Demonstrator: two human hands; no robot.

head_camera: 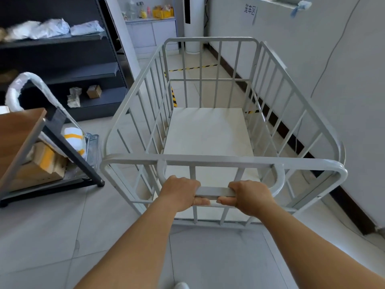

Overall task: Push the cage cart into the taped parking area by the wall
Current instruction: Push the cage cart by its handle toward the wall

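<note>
A dark shelving unit (62, 65) stands at the left, with white plastic-wrapped parcels (48, 29) on its upper shelf and a small cardboard box (94, 91) beside a crumpled clear bag (74, 98) lower down. In front of it sits a platform trolley (91, 147) with a wrapped handle (27, 80), carrying a white-and-yellow bundle (75, 140) and taped cardboard boxes (44, 163). A wooden counter (18, 130) edge overlaps it. At the back, a white cabinet (150, 34) holds bottles and yellow packages (163, 12), next to a tall white air conditioner (192, 24)

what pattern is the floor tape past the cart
Yellow and black diagonal stripes on the floor tape, seen from the head view.
</note>
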